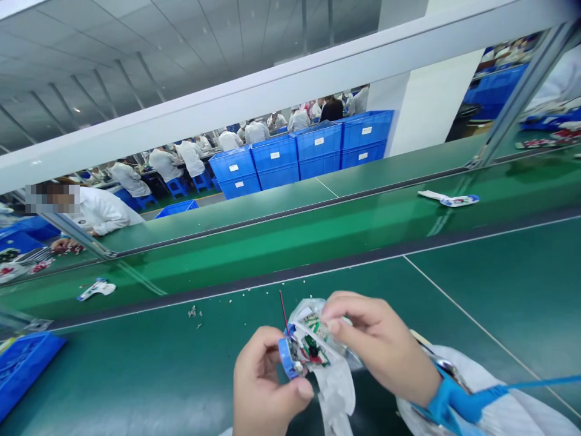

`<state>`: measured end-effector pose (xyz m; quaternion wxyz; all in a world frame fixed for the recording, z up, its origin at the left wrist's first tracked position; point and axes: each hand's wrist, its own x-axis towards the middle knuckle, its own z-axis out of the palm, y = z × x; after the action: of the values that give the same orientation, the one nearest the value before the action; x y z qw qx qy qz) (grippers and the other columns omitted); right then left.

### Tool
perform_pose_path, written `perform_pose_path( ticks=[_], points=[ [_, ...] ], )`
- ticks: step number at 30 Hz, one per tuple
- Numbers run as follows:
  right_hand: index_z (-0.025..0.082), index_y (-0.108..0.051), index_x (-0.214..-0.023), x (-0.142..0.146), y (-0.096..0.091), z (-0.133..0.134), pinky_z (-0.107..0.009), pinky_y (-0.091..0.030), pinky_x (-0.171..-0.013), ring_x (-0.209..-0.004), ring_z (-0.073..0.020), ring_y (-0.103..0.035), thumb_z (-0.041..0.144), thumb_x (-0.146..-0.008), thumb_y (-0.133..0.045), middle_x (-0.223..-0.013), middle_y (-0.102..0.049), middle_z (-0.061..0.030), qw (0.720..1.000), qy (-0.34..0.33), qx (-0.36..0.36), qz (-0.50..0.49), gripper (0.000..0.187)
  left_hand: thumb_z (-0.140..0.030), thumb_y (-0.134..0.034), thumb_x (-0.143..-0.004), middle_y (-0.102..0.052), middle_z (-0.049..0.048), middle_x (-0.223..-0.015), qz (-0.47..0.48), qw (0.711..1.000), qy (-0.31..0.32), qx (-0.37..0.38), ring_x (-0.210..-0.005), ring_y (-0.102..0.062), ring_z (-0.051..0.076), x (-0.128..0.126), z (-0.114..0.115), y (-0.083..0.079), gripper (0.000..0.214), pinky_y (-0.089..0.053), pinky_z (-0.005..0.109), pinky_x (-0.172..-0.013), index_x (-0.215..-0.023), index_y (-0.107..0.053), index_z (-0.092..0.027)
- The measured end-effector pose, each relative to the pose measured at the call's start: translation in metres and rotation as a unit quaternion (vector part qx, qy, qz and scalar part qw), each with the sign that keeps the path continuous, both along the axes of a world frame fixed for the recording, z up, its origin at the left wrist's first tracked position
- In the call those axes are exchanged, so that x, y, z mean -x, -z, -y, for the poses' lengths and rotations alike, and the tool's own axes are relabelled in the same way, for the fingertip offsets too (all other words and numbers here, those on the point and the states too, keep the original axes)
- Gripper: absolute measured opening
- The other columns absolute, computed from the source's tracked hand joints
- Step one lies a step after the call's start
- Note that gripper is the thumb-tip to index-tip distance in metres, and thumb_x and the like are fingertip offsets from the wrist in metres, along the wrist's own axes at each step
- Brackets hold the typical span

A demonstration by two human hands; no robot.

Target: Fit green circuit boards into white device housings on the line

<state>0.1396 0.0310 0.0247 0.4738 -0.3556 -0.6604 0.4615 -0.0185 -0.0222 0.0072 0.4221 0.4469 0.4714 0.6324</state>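
Low in the middle of the head view, both my hands hold a small white plastic device shell [313, 345] with an exposed green circuit board, a blue end piece and a thin red wire sticking up. My left hand [263, 384] pinches its lower left side, thumb and fingers closed on it. My right hand [381, 345] grips the top right of the shell with curled fingers. A blue strap [458, 396] circles my right wrist, and its blue cord runs off to the right.
A green work surface [136, 369] lies under my hands, with a green conveyor belt [318, 233] behind it carrying two white-and-blue devices [96, 289] [449, 198]. A blue bin [22, 363] sits at the left edge. A person in white works opposite at the left; others and stacked blue crates [299, 154] stand farther back.
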Motion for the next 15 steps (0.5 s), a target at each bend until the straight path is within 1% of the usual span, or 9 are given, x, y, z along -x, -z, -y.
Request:
perform_pose_path(
  ticks=[1,2,3,4,6,7,9,11,15],
  points=[
    [0.018,-0.068,-0.086,-0.002,-0.001,-0.002,-0.030,-0.047,-0.076,-0.085,-0.0186,-0.062,0.022,-0.079,-0.057,-0.090,-0.067,-0.0066,1.000,0.010,0.003,0.021,0.014,-0.056,-0.081,-0.048,-0.058,-0.0044,-0.059,0.008,1.000,-0.001,0.001,-0.053,-0.052,0.009,-0.001,0.000,-0.001,0.045,-0.043,0.016,-0.051,-0.069,-0.063,-0.021],
    [0.018,-0.068,-0.095,-0.003,-0.002,-0.004,-0.032,-0.046,-0.083,-0.095,-0.0204,-0.061,0.020,-0.078,-0.057,-0.101,-0.066,-0.0082,0.999,0.003,0.001,0.038,0.020,-0.057,-0.081,-0.047,-0.058,-0.0043,-0.060,0.011,1.000,0.000,0.001,-0.053,-0.053,0.009,-0.002,0.000,-0.002,0.045,-0.044,0.017,-0.052,-0.069,-0.064,-0.021],
    [0.018,-0.067,-0.101,-0.003,-0.002,-0.004,-0.033,-0.045,-0.088,-0.101,-0.0215,-0.059,0.019,-0.077,-0.058,-0.107,-0.065,-0.0089,0.999,-0.021,-0.006,0.047,0.026,-0.057,-0.081,-0.047,-0.059,-0.0040,-0.060,0.007,1.000,0.003,-0.004,-0.054,-0.053,0.009,-0.001,-0.001,-0.002,0.045,-0.044,0.017,-0.053,-0.070,-0.065,-0.022],
    [0.018,-0.067,-0.103,-0.001,-0.003,-0.004,-0.034,-0.044,-0.090,-0.103,-0.0220,-0.058,0.018,-0.076,-0.059,-0.109,-0.065,-0.0091,0.997,-0.058,-0.014,0.050,0.028,-0.057,-0.081,-0.047,-0.060,-0.0037,-0.061,-0.008,1.000,0.009,-0.015,-0.055,-0.053,0.010,0.001,-0.001,-0.002,0.044,-0.044,0.016,-0.053,-0.071,-0.067,-0.022],
    [0.017,-0.068,-0.095,0.005,-0.003,-0.002,-0.034,-0.045,-0.087,-0.096,-0.0215,-0.060,0.018,-0.075,-0.060,-0.099,-0.067,-0.0085,0.990,-0.126,-0.023,0.049,0.022,-0.054,-0.081,-0.051,-0.063,-0.0030,-0.063,-0.064,0.996,0.028,-0.049,-0.057,-0.054,0.010,0.006,-0.002,-0.001,0.040,-0.044,0.016,-0.055,-0.076,-0.069,-0.025],
    [0.017,-0.068,-0.089,0.008,-0.002,0.000,-0.034,-0.046,-0.083,-0.091,-0.0207,-0.061,0.018,-0.076,-0.060,-0.092,-0.068,-0.0079,0.988,-0.143,-0.024,0.045,0.016,-0.052,-0.081,-0.054,-0.064,-0.0029,-0.064,-0.099,0.992,0.034,-0.067,-0.057,-0.054,0.010,0.009,-0.002,0.000,0.037,-0.045,0.017,-0.055,-0.079,-0.070,-0.026],
    [0.016,-0.065,-0.076,0.013,0.001,0.001,-0.034,-0.045,-0.079,-0.083,-0.0195,-0.060,0.019,-0.078,-0.059,-0.082,-0.066,-0.0067,0.988,-0.150,-0.018,0.029,0.008,-0.048,-0.079,-0.060,-0.064,-0.0027,-0.067,-0.157,0.982,0.032,-0.095,-0.058,-0.055,0.011,0.015,-0.002,0.002,0.033,-0.045,0.018,-0.056,-0.083,-0.069,-0.028],
    [0.016,-0.061,-0.067,0.015,0.004,0.002,-0.034,-0.044,-0.076,-0.080,-0.0191,-0.057,0.023,-0.081,-0.057,-0.075,-0.063,-0.0058,0.987,-0.162,-0.012,0.007,0.015,-0.047,-0.078,-0.062,-0.062,-0.0027,-0.067,-0.176,0.979,0.023,-0.101,-0.059,-0.055,0.012,0.017,-0.001,0.004,0.031,-0.045,0.018,-0.056,-0.084,-0.068,-0.028],
    [0.016,-0.063,-0.076,0.016,0.010,0.000,-0.033,-0.042,-0.074,-0.080,-0.0191,-0.054,0.029,-0.080,-0.061,-0.077,-0.059,-0.0051,0.983,-0.180,-0.010,-0.016,0.014,-0.044,-0.081,-0.059,-0.060,-0.0030,-0.066,-0.150,0.983,0.022,-0.105,-0.060,-0.055,0.012,0.016,-0.002,0.006,0.032,-0.046,0.018,-0.057,-0.082,-0.068,-0.027]
  ],
)
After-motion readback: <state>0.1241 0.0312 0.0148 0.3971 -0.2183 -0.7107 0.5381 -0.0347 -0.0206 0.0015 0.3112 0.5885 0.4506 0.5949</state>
